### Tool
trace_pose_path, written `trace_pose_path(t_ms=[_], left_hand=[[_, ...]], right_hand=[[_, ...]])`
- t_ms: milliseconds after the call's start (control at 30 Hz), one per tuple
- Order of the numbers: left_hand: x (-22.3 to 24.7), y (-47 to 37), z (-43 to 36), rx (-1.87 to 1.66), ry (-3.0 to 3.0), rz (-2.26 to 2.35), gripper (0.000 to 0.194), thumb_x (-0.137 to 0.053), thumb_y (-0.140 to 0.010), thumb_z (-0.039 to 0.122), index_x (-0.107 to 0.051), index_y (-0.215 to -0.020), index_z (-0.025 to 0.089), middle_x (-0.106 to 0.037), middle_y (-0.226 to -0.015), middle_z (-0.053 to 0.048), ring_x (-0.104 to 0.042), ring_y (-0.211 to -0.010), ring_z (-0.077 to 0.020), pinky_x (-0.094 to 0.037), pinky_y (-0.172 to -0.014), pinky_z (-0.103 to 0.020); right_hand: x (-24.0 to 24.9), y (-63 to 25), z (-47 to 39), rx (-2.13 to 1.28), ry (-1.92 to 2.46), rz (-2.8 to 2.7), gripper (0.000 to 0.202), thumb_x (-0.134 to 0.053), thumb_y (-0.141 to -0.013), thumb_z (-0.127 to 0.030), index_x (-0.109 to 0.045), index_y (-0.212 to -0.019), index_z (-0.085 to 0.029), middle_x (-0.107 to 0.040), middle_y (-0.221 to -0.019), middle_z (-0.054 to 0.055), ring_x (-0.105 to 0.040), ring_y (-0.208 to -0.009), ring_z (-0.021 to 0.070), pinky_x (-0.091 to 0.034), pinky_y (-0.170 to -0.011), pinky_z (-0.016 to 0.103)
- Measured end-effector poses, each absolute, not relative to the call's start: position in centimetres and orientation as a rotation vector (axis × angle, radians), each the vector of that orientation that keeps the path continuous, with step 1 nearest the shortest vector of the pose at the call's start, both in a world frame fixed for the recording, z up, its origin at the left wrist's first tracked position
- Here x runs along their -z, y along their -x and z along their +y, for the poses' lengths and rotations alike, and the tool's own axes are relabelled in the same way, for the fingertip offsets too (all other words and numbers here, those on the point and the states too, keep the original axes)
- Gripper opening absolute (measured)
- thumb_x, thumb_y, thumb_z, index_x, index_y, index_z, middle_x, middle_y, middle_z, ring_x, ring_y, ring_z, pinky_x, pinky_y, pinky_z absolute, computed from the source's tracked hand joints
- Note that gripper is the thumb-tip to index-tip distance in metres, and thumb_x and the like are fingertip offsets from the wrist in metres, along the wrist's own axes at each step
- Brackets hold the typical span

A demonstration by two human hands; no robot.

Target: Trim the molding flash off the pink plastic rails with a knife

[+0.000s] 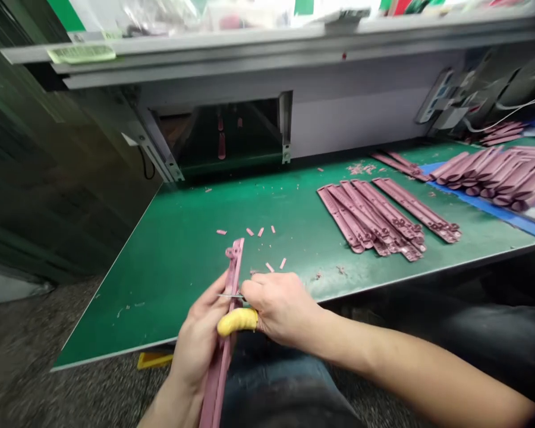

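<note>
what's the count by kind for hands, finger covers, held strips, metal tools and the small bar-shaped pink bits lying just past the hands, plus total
hands, left hand and right hand: 2
yellow finger cover: 1
held pink strip: 1
thin metal tool: 1
small pink bits, crumbs left out: 6
total: 11

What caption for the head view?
Left hand holds pink strip at green bench; right hand holds metal tool against it.

Looks out from the person's head, facing forward and down across the tabletop (160, 249); sits close above the left hand (198, 339) and right hand (285, 306), takes in the lap (285, 380) at the bottom and reaches the shelf (249, 52) along the top, farther off.
</note>
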State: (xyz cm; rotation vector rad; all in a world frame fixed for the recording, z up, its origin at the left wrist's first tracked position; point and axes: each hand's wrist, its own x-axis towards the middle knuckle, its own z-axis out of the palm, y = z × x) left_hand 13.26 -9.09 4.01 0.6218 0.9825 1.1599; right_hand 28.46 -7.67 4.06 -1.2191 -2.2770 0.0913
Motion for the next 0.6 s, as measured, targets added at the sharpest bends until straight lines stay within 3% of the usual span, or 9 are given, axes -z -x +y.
trace_pose_path(t_ms=[167, 267, 333, 433, 500, 600], left_hand=[[-4.5, -13.1, -5.4, -1.281, -0.616, 0.948, 0.033, -0.07, -0.077, 0.016, -0.068, -0.11, 0.019, -0.064, -0.079, 0.0, -0.06, -0.062, -0.0064, -0.052, -0.06, -0.015], [-5.0, -12.6, -3.5, -1.392, -0.57, 0.896, 0.023, -0.06, -0.083, 0.012, -0.068, -0.104, 0.018, -0.059, -0.082, 0.001, -0.057, -0.062, -0.0033, -0.049, -0.057, -0.012], [-5.3, -12.2, -3.7, -1.401, -0.535, 0.871, 0.023, -0.056, -0.085, 0.01, -0.066, -0.104, 0.018, -0.057, -0.086, 0.001, -0.055, -0.061, -0.0023, -0.046, -0.048, -0.01], [-5.1, -12.0, -6.0, -1.27, -0.486, 0.875, 0.029, -0.06, -0.084, 0.013, -0.063, -0.111, 0.021, -0.06, -0.087, -0.001, -0.051, -0.049, -0.0021, -0.036, -0.032, -0.008], [-4.5, -12.2, -8.0, -1.144, -0.454, 0.882, 0.028, -0.063, -0.083, 0.021, -0.064, -0.111, 0.02, -0.058, -0.067, 0.001, -0.041, -0.033, -0.0008, -0.032, -0.028, -0.01], [-3.8, -12.5, -10.1, -1.006, -0.381, 0.826, 0.037, -0.071, -0.077, 0.029, -0.064, -0.114, 0.029, -0.052, -0.051, 0.004, -0.038, -0.027, -0.0006, -0.027, -0.028, -0.008]], right_hand=[[-1.6, -25.1, -13.4, -0.235, 1.018, -2.398, 0.035, -0.051, -0.089, -0.048, -0.056, -0.071, -0.02, -0.059, -0.062, 0.001, -0.048, -0.051, 0.0143, -0.017, -0.045, 0.028], [0.2, -23.9, -16.3, -0.457, 0.873, -2.347, 0.041, -0.049, -0.092, -0.046, -0.054, -0.058, -0.022, -0.05, -0.046, -0.003, -0.039, -0.04, 0.0122, -0.02, -0.041, 0.027], [0.5, -24.4, -16.0, -0.53, 0.835, -2.264, 0.052, -0.04, -0.095, -0.052, -0.054, -0.054, -0.023, -0.043, -0.04, -0.004, -0.035, -0.036, 0.0108, -0.023, -0.04, 0.025], [-1.0, -26.8, -12.4, -0.463, 0.965, -2.116, 0.058, -0.032, -0.09, -0.068, -0.062, -0.072, -0.022, -0.056, -0.054, -0.001, -0.048, -0.047, 0.0121, -0.033, -0.046, 0.024], [-2.8, -28.5, -9.4, -0.403, 1.094, -1.953, 0.063, -0.037, -0.082, -0.076, -0.063, -0.083, -0.018, -0.06, -0.063, 0.002, -0.052, -0.055, 0.0137, -0.036, -0.051, 0.025], [-4.8, -29.6, -6.6, -0.309, 1.184, -1.835, 0.061, -0.048, -0.076, -0.076, -0.064, -0.082, -0.018, -0.061, -0.066, 0.003, -0.053, -0.057, 0.0144, -0.035, -0.053, 0.025]])
